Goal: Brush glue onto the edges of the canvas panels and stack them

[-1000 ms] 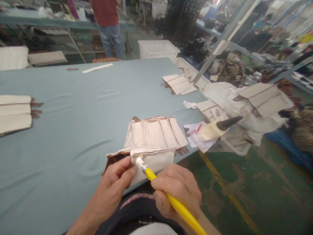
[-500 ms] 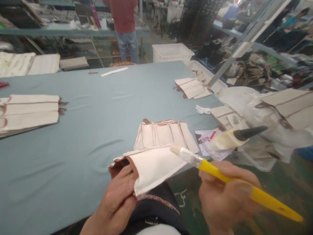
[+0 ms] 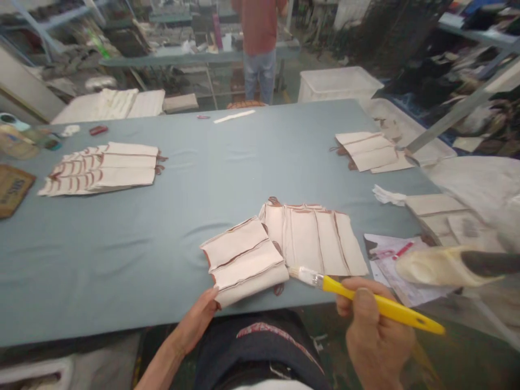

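At lower centre of the frame you have one cream cloth piece with brown seams point(image 3: 244, 254), its lower-left corner pinched by your left hand point(image 3: 200, 315), a yellow-handled paintbrush point(image 3: 335, 287) clasped in your right hand point(image 3: 371, 322), brushing left undetermined, and overlapping brown-edged cream pieces point(image 3: 304, 244) just right.

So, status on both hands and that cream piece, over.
Left hand at near left corner of cream piece. Right hand holds yellow brush, bristles beside piece. Piece on table, cream stack close on its right.
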`<state>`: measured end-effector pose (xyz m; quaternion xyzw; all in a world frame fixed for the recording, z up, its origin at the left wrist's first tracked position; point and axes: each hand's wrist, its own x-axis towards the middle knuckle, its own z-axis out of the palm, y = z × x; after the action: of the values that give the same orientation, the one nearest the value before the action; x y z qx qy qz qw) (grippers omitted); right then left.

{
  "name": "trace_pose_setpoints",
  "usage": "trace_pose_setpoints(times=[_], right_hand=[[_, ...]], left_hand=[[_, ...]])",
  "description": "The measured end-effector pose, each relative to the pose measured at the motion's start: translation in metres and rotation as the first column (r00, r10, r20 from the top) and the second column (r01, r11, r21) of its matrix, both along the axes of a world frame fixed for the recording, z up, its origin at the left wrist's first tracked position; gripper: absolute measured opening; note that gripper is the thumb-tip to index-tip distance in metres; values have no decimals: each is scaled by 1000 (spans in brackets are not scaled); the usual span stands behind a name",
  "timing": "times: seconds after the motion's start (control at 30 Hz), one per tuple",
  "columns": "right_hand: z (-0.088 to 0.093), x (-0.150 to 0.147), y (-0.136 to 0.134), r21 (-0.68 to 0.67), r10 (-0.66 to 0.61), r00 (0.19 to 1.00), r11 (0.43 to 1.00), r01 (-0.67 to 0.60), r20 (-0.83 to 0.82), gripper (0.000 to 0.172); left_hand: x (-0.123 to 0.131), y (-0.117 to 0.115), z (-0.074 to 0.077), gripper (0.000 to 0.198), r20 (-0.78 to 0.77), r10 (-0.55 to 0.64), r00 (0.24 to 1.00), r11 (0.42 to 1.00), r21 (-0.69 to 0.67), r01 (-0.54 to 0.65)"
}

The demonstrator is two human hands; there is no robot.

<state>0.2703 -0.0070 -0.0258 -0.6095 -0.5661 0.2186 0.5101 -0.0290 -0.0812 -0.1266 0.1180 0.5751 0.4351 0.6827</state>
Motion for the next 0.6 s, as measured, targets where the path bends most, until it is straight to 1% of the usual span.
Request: trace_pose_setpoints(times=[0.07,0.17,0.27,0.33,0.43,0.53,0.6], right_hand=[[-4,0,3,-43,45,999,998,-45,-15,42],[-8,-2,9,-114,74,997,990,-78,-37,48],[-7,-6,11,-202,52,995,977,-68,-84,54],[-4,-8,11,-273,12,991,961,-49,-135,56],[-1,-9,10,-352,-35,980,935,-37,-194,59],[-1,-6,11,-390,-37,977,919,-49,-208,59],[-3,-4,12,-390,-35,974,919,-57,-225,58]], left_hand=[[1,-3,-13,52,22,77,997,994,-79,-75],[3,-4,-37,51,14,201,979,963,-188,-195],[-2,-1,-61,47,-71,342,937,911,-220,-349],[-11,6,-72,45,-120,405,906,881,-212,-422],[-31,28,-81,39,-135,423,896,873,-205,-443],[-50,56,-84,37,-145,398,906,883,-208,-421],[-58,73,-84,38,-163,372,914,893,-207,-400]])
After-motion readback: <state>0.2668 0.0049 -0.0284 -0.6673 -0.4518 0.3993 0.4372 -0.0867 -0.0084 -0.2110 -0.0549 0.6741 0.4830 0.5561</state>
